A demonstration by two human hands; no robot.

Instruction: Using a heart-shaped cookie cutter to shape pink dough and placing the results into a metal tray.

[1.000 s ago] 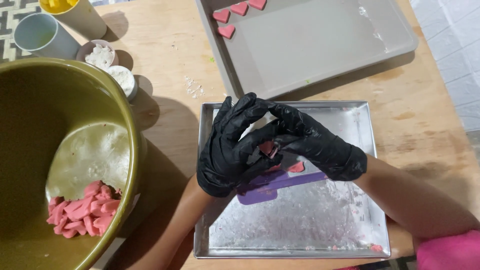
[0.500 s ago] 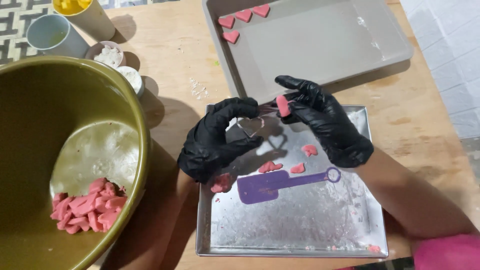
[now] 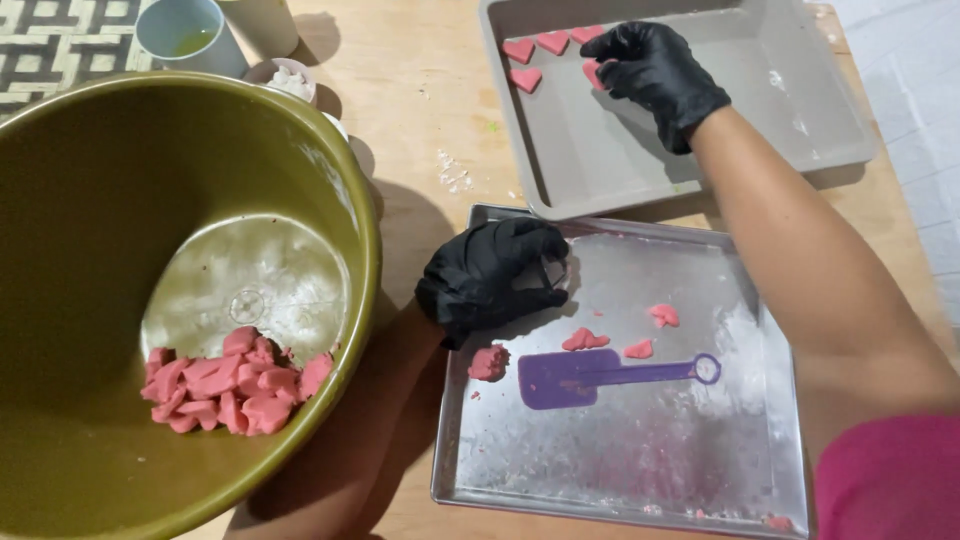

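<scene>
My right hand (image 3: 655,70) pinches a pink heart (image 3: 594,73) over the grey tray (image 3: 800,130). My left hand (image 3: 490,280) curls around a small cutter (image 3: 553,272).

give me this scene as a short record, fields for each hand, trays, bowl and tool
left hand: black glove, curled over near edge of metal tray, seems to hold a small cutter
right hand: black glove, setting pink heart piece in grey tray
grey tray: four more hearts in far corner
metal tray: purple spatula, pink scraps
bowl: olive green, pink dough pieces
</scene>
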